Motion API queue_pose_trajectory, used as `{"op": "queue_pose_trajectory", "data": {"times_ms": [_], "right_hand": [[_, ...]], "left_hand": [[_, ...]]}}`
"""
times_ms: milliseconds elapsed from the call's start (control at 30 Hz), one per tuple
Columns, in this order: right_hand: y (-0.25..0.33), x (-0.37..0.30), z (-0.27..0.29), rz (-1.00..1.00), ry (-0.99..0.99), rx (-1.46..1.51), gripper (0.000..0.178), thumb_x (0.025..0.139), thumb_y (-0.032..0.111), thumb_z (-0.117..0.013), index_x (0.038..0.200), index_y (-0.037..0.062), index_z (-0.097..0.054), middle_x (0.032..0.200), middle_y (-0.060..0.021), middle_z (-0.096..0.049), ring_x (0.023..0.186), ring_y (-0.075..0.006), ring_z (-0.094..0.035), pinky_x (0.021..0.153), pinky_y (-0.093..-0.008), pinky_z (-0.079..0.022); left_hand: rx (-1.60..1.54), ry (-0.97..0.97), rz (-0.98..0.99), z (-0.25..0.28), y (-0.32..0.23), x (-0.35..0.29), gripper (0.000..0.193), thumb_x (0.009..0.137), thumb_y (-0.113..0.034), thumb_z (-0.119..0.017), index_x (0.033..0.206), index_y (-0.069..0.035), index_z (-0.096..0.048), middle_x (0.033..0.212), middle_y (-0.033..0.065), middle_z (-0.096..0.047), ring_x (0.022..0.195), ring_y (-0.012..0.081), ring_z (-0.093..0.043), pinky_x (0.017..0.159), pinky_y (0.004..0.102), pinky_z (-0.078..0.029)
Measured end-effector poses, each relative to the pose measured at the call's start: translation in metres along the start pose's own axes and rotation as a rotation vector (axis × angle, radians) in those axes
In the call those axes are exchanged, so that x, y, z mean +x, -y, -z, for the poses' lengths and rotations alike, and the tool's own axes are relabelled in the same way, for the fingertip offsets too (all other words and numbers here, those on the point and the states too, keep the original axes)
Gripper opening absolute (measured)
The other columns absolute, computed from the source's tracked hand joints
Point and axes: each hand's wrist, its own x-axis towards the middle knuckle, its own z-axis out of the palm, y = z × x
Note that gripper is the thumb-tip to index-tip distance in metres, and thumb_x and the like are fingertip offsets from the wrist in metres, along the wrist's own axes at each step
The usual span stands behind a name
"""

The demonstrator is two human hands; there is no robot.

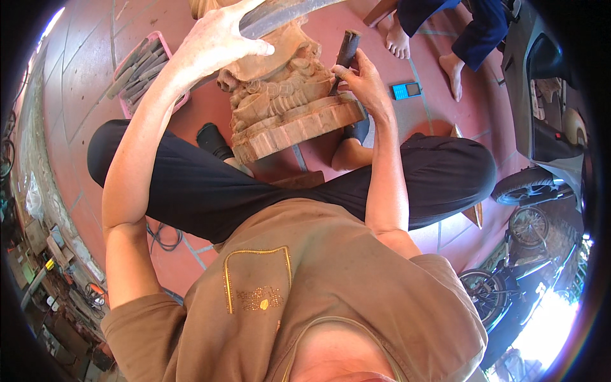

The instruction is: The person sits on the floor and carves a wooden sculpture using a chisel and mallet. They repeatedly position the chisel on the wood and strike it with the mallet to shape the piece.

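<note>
brown wood, deeply worked, makes up the carving [280, 95] that sits on the red tiled floor [83, 83] in front of a person with folded legs. from where i stand, the dark-covered feet [213, 141] look tucked close on both sides of its base, perhaps to keep it from sliding, though i cannot tell how hard they press. the right hand [366, 83] is closed round a dark, round-ended tool [347, 48], held steeply with its thin lower end down at the base's upper edge, probably so the point can be guided closely. the left hand [219, 38] spreads over a long, curved dark bar [286, 19], thumb on one side and fingers on the other; whether it truly grips the bar, i cannot tell. the bar runs across the far end of the carving and hides part of it.

a pink tray [186, 99] full of slim, dark-handled tools [137, 70] stands off to the left, likely for easy reach, while a blue phone [406, 90] lies right of the tool hand, out of the way.

as for the carving, its body is crowded with rounded folds and curling ridges, above a stepped base whose near edge is cut into upright, blocky facets, pale and raw-looking, with no gloss.
</note>
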Motion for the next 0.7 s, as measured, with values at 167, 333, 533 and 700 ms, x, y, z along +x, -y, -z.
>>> {"op": "queue_pose_trajectory", "data": {"times_ms": [167,333,533,700], "right_hand": [[-0.003,0.003,0.003,-0.001,0.03,-0.125,0.036,0.092,0.014,-0.074,0.12,-0.0016,-0.057,0.092,-0.0081,-0.07,0.076,-0.0141,-0.071,0.06,-0.0306,-0.055],[-0.007,0.01,0.006,-0.054,0.053,-0.048,0.032,0.092,0.012,-0.073,0.116,-0.0007,-0.056,0.093,-0.008,-0.068,0.076,-0.0157,-0.071,0.059,-0.0307,-0.056],[0.003,0.004,0.012,-0.231,0.046,0.083,0.03,0.095,0.01,-0.069,0.118,0.0028,-0.052,0.096,-0.0069,-0.066,0.08,-0.0196,-0.073,0.063,-0.0337,-0.061],[0.008,0.006,0.024,-0.111,-0.017,0.132,0.033,0.096,0.012,-0.069,0.123,0.0037,-0.052,0.1,-0.0075,-0.068,0.086,-0.0206,-0.074,0.069,-0.0358,-0.063]], "left_hand": [[-0.003,0.043,0.054,-0.002,-0.004,0.001,0.086,0.075,-0.023,-0.086,0.15,-0.004,-0.047,0.129,0.0277,-0.065,0.119,0.0359,-0.066,0.102,0.04,-0.05],[0.028,-0.024,-0.011,-0.016,0.025,0.001,0.086,0.074,-0.025,-0.085,0.152,-0.015,-0.049,0.132,0.0211,-0.067,0.119,0.0335,-0.066,0.105,0.0406,-0.049],[0.017,0.013,0.081,-0.013,0.021,0.0,0.087,0.075,-0.028,-0.086,0.153,-0.019,-0.049,0.134,0.0167,-0.068,0.123,0.0315,-0.063,0.108,0.0411,-0.047],[-0.039,0.05,0.105,0.004,-0.006,-0.007,0.087,0.075,-0.023,-0.085,0.151,-0.004,-0.046,0.129,0.0277,-0.065,0.117,0.0344,-0.067,0.101,0.0386,-0.05]]}}
